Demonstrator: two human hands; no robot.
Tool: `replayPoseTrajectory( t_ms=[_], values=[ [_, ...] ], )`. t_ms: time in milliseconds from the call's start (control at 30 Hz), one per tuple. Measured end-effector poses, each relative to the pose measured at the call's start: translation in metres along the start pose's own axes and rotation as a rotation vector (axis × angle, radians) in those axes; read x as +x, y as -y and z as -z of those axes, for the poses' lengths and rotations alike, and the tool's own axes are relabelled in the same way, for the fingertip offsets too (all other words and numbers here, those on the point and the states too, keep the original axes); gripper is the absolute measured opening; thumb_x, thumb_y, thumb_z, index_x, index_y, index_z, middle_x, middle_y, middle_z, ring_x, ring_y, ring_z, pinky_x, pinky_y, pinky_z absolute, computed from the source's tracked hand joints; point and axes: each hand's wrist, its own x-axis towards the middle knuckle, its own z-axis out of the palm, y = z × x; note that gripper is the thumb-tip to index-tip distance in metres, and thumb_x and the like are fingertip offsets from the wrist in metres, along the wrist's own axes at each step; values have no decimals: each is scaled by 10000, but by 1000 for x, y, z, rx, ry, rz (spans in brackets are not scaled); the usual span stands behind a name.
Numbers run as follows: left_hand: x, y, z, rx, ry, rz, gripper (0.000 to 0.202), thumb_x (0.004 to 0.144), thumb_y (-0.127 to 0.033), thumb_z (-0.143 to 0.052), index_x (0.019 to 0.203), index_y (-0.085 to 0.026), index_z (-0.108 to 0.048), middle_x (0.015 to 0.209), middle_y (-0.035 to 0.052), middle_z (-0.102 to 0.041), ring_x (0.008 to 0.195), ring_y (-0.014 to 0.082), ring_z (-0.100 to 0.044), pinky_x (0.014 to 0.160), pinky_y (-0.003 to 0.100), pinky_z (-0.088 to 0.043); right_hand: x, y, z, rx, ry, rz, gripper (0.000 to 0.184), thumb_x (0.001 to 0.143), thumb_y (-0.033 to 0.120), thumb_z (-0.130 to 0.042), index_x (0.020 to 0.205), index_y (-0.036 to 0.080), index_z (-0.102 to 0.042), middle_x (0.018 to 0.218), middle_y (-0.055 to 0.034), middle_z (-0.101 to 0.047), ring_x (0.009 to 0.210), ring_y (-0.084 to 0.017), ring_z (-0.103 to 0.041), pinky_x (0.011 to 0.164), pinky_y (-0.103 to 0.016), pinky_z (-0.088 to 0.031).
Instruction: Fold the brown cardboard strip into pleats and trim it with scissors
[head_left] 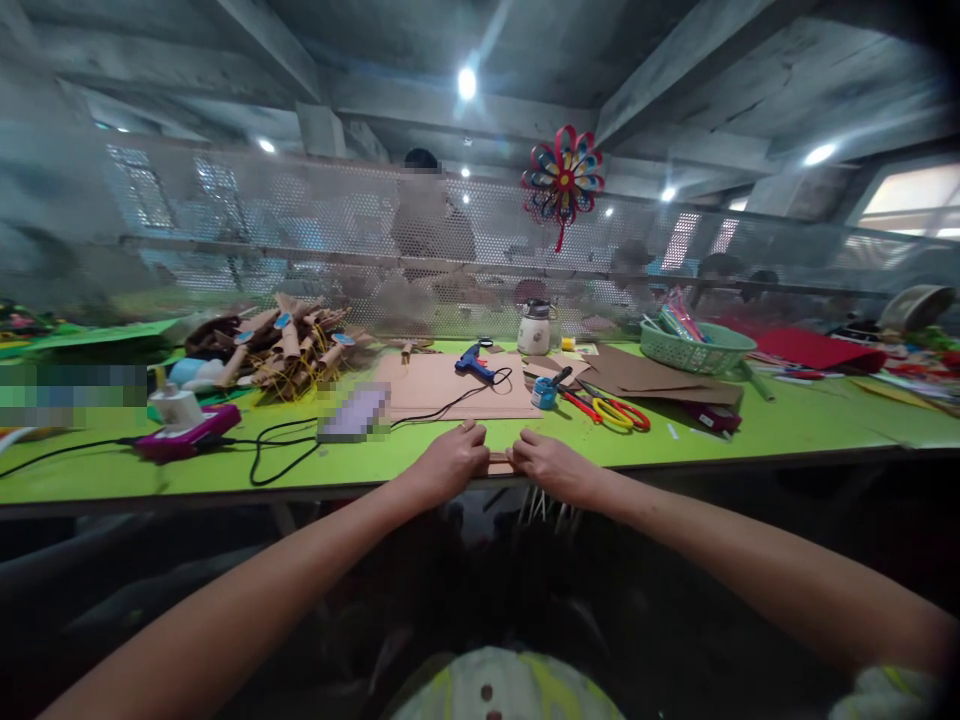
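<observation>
At the front edge of the green table (420,447), my left hand (452,462) and my right hand (551,465) are closed on the two ends of a small brown cardboard piece (499,464). Only its middle shows between the fists; my fingers cover the ends. Just beyond lie flat brown cardboard sheets (427,395), with a blue glue gun (475,363) and its black cord on top. A blue jar (544,393) with a dark-handled tool in it stands past my right hand, beside yellow-handled scissors (611,414) and a red-handled tool (577,404).
Rolled cardboard pieces (289,345) are heaped at the left, near a purple power strip (191,430) with a white plug. A white jug (535,328) and a green basket (697,347) stand behind. A mesh screen (330,215) carries a colourful paper flower (565,180); a person (431,220) is behind it.
</observation>
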Motion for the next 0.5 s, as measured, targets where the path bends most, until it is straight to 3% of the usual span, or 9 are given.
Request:
replayPoseTrajectory(
  t_ms=[133, 300, 400, 500],
  values=[
    [-6, -3, 3, -84, 35, 68, 196, 887, -154, -469, 810, -157, -648, 815, 75, -558, 795, 178, -481, 686, 274, -360, -6, 6, 3, 48, -44, -55, 235, 899, 110, -447, 1079, 49, -586, 906, -134, -541, 877, -249, -420, 760, -372, -403],
    [9, 7, 14, -350, 168, 295, 186, 786, -194, -546, 690, -147, -698, 653, 31, -601, 625, 122, -495, 566, 226, -318, -11, 14, 4, 135, -82, -151, 314, 879, 91, -459, 1182, 74, -541, 933, -137, -536, 901, -249, -412, 760, -371, -409],
    [21, 16, 15, -527, 290, 451, 189, 718, -238, -569, 731, -135, -727, 596, 11, -614, 570, 112, -495, 505, 206, -305, -11, 17, 2, 185, -120, -240, 293, 865, 66, -477, 1135, 126, -574, 926, -113, -537, 910, -231, -414, 759, -342, -398],
    [24, 20, 9, -582, 282, 511, 223, 651, -240, -589, 782, -134, -734, 636, 6, -646, 597, 120, -521, 499, 196, -317, -6, 13, -2, 322, -176, -343, 193, 864, 72, -498, 941, 167, -647, 882, -75, -545, 883, -195, -442, 721, -288, -379]
  ],
)
